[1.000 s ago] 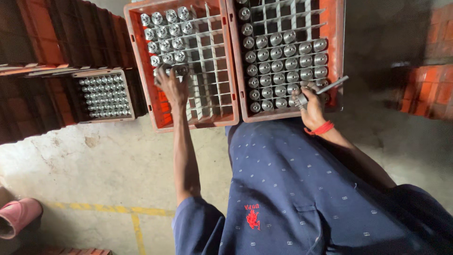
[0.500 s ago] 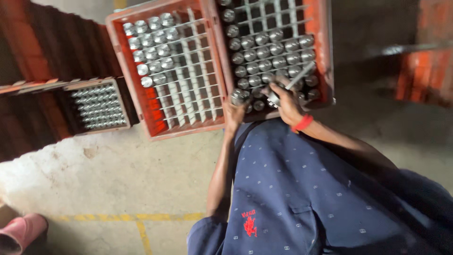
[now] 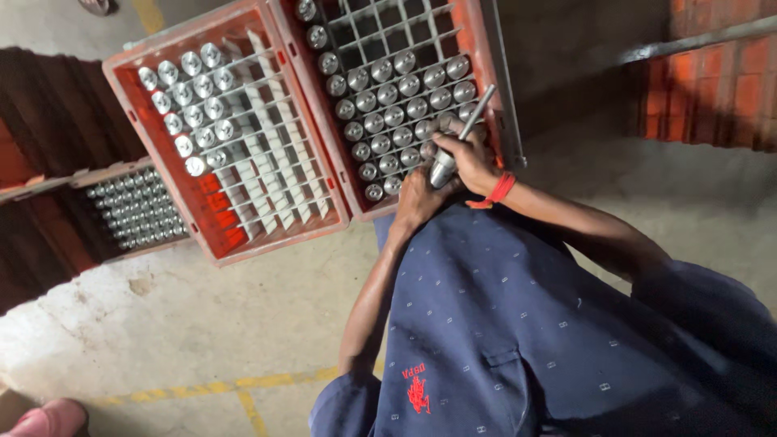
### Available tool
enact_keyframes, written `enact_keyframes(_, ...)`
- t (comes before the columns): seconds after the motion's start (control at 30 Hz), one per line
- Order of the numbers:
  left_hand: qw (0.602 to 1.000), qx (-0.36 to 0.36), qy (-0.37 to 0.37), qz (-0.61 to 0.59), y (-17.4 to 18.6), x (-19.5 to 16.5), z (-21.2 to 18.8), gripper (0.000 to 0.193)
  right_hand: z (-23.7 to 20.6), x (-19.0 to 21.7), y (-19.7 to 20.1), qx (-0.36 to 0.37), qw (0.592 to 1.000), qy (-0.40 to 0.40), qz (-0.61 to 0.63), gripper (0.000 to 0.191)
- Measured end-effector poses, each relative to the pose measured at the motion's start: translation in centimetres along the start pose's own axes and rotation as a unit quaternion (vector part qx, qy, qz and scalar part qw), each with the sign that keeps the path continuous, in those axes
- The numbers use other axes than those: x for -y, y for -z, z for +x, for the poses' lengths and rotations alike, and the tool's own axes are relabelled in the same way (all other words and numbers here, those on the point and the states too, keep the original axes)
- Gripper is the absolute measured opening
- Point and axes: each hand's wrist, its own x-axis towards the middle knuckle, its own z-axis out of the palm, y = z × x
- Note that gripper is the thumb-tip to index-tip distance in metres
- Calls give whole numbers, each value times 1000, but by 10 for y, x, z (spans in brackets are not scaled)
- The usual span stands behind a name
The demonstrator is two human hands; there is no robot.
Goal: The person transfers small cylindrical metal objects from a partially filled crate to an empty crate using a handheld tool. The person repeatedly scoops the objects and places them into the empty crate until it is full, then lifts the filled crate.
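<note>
Right hand: we see the right hand (image 3: pixel 472 159) clenched around a slim metal tool (image 3: pixel 461 137), red band (image 3: pixel 498 191) at the wrist.
Metal tool: it slants up and right from the fist, its thicker lower end (image 3: pixel 442 171) just beside the left hand, the thin rod end over the crate rim.
Left hand: the left hand (image 3: pixel 421 198) sits at the near edge of the right crate, fingers curled next to the tool's lower end; whether it grips anything we cannot tell (the fingertips are hidden).
Right crate: the red crate on the right (image 3: pixel 490 89) holds silver-capped bottles (image 3: pixel 405 101) filling most of the near rows; the far cells of its grey grid show bare.
Left crate: a second red crate (image 3: pixel 212 243) lies touching the first along 1 side; capped bottles (image 3: pixel 190 97) sit only in its far-left cells, the white grid (image 3: pixel 267 170) otherwise open.
Third crate: further left, a smaller-looking tray of capped bottles (image 3: pixel 137 212) sits among dark stacked crates (image 3: pixel 48 121).
Clothing: we look down on a navy patterned shirt (image 3: pixel 518 324) with a red emblem (image 3: pixel 417 392).
Floor: worn concrete (image 3: pixel 202 324) with a faded yellow line (image 3: pixel 243 384); a pink object (image 3: pixel 48 419) at the bottom-left corner, too cropped to identify.
Background: red crates stacked at right (image 3: pixel 712 89).
</note>
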Motion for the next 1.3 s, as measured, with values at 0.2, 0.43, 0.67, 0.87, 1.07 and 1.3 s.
enact_keyframes(0.2,989,-63,16,129,18,-15,52,70,35,42,80,-94,973,92,188,13)
enact_keyframes(0.43,891,-220,-304,254,43,-26,141,47,21,48,105,-147,970,71,182,13)
enact_keyframes(0.67,930,-252,-231,132,63,21,101,25,10,-2,125,-131,975,22,177,12)
enact_keyframes(0.87,844,-485,50,224,214,107,18,43,-2,-9,131,-112,977,33,180,11)
enact_keyframes(1.07,832,-442,87,323,295,157,-6,46,-7,-11,68,-108,985,26,134,15)
enact_keyframes(1.3,853,-473,-67,212,315,122,-68,36,-10,-38,35,-94,990,10,100,14)
